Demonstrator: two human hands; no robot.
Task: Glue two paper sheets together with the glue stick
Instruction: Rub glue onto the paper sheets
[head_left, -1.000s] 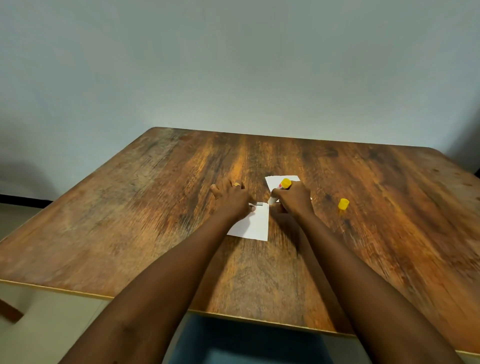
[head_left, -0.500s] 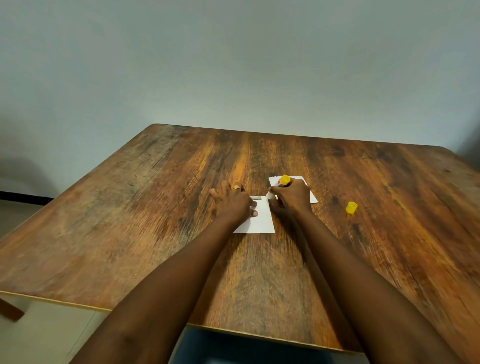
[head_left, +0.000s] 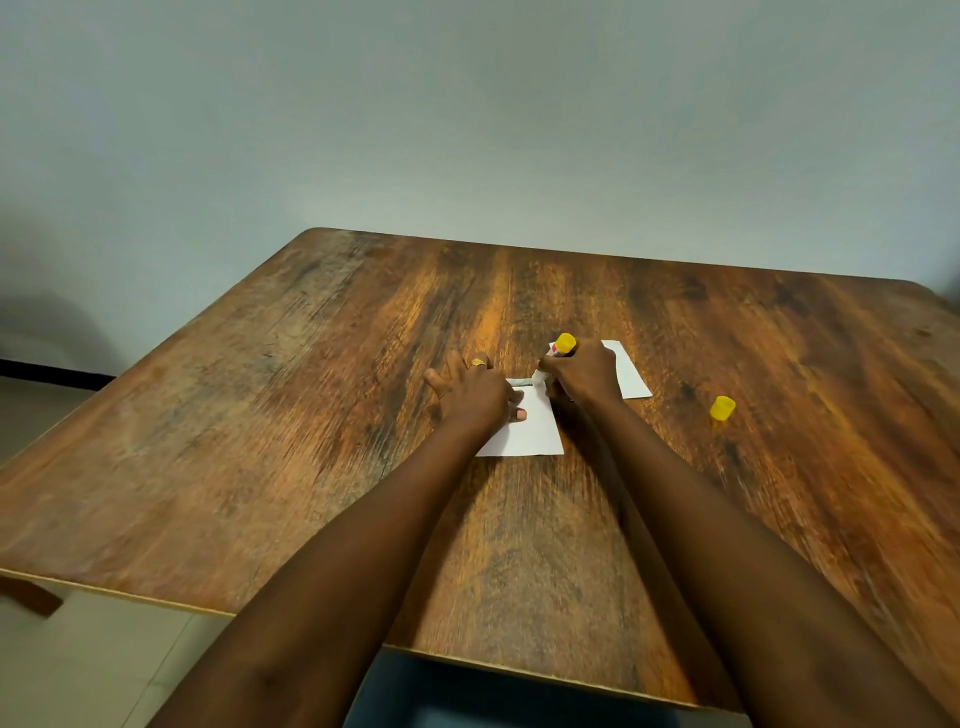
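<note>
Left hand (head_left: 475, 397) lies spread, pressing the near paper sheet (head_left: 530, 434) to the surface (head_left: 311, 415). Right hand (head_left: 582, 371) grips the glue stick (head_left: 562, 345) at that sheet's far edge; yellow cap (head_left: 722, 407) sits apart.

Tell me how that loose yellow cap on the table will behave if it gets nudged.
The yellow cap looks small and plastic, so probably very light and easily knocked. Its round shape suggests it may roll once tipped over. On the smooth wooden table it would likely skid rather than stay put.
</note>
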